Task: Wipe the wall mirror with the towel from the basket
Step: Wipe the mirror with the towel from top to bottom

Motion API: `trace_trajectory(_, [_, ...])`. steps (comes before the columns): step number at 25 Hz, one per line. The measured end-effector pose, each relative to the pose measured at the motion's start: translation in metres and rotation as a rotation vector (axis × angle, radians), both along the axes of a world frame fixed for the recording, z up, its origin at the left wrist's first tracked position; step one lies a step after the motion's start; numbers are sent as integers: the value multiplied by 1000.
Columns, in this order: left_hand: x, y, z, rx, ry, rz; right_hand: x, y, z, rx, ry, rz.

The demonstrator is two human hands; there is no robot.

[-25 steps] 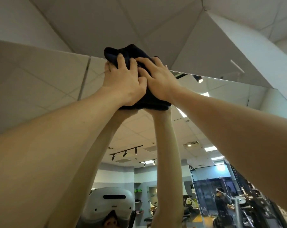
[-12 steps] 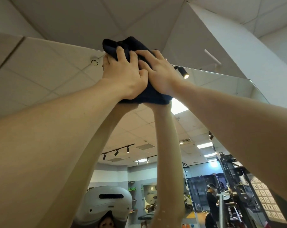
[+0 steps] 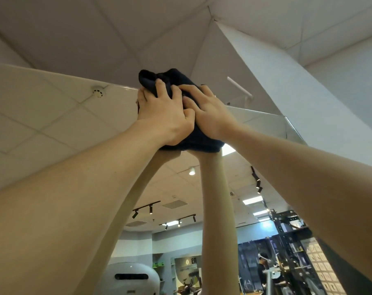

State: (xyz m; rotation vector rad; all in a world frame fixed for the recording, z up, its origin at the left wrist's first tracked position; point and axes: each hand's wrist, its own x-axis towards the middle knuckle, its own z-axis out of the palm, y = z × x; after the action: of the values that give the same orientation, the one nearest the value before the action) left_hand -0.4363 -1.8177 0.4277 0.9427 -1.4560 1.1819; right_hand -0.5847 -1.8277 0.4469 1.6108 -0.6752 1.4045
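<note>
Both my arms are stretched up overhead, and the dark towel (image 3: 188, 135) is bunched into a wad against the wall mirror (image 3: 42, 116), right at the mirror's top edge, w/ a fold of it poking above that edge. My left hand (image 3: 163, 118) lies on the left part of the towel, fingers curled over its upper folds and digging into the cloth. My right hand (image 3: 210, 116) sits just beside it on the right part of the towel, fingers bent and pressing the fabric; the thumbs of the two hands touch (or nearly so, can't tell exactly). Below the towel the mirror gives back my two forearms, meeting the cloth from beneath.

Also in the mirror, left of the towel: a round ceiling detector (image 3: 98, 93) among reflected ceiling tiles. Below the towel, low in the glass: the white headset (image 3: 131, 277) I'm wearing, track lights (image 3: 150, 208), a black rack (image 3: 287, 228) to the right, and another person (image 3: 263, 268) standing near that rack. Above the mirror's top edge: real ceiling tiles and a white angled bulkhead (image 3: 298, 99) to the right of the towel.
</note>
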Motion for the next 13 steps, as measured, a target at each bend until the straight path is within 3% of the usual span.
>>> trace_trajectory(13, [-168, -16, 7, -15, -43, -28, -172, -17, 7, 0, -42, 24])
